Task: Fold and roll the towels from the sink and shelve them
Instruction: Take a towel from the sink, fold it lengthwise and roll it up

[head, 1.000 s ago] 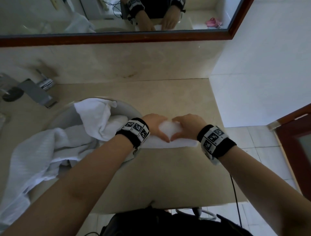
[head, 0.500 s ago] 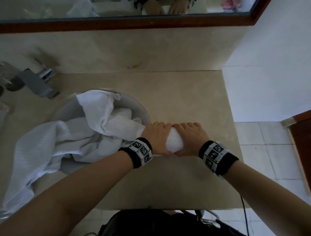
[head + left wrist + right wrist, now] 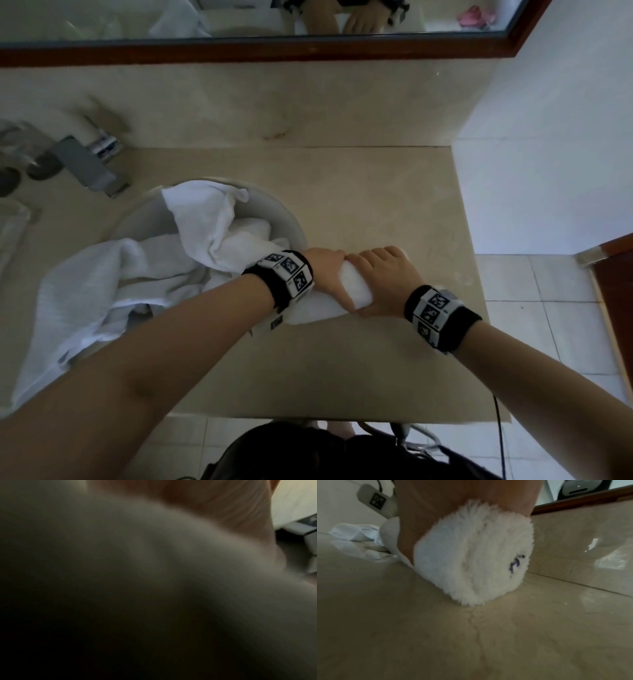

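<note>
hands, left [image 3: 325,270] and right [image 3: 383,277], clamped on one rolled towel [image 3: 356,291], roll tighter than before; tabletop [image 3: 342,359], two loose towels [image 3: 205,240] at sink [image 3: 274,212].

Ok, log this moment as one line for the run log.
step: rolling towel on counter | left hand: on roll | right hand: on roll | sink: more towels waiting

No words, brand names or numbers can be read. The black-and-white square code markers on the left wristband [image 3: 287,274] and right wristband [image 3: 432,310] carry patterns only. A small purple mark on the rolled towel [image 3: 516,563], below the right hand, is too blurred to read.
</note>
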Action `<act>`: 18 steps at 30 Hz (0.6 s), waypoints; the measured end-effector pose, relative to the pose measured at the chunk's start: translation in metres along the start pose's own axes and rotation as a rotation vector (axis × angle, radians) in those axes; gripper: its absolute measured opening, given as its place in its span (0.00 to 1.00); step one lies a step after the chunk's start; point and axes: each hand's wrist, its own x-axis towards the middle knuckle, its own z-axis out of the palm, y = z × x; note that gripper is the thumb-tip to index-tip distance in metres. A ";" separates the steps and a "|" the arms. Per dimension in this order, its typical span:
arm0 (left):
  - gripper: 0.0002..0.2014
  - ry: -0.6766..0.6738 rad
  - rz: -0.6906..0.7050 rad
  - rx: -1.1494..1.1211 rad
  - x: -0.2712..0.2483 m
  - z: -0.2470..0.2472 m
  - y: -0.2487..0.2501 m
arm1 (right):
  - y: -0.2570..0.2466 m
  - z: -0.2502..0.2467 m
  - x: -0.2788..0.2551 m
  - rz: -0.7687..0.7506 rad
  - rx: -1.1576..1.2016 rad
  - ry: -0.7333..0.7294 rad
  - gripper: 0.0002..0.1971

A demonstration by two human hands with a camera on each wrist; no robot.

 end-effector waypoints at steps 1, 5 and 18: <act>0.40 -0.015 -0.008 -0.018 0.002 0.001 0.001 | 0.001 0.003 -0.002 -0.024 -0.001 0.046 0.43; 0.42 -0.005 0.017 -0.051 0.001 0.008 0.006 | 0.001 -0.004 -0.004 -0.037 0.006 0.035 0.48; 0.40 0.333 -0.102 -0.330 -0.047 0.023 -0.020 | -0.020 -0.081 0.050 0.365 0.535 -0.089 0.31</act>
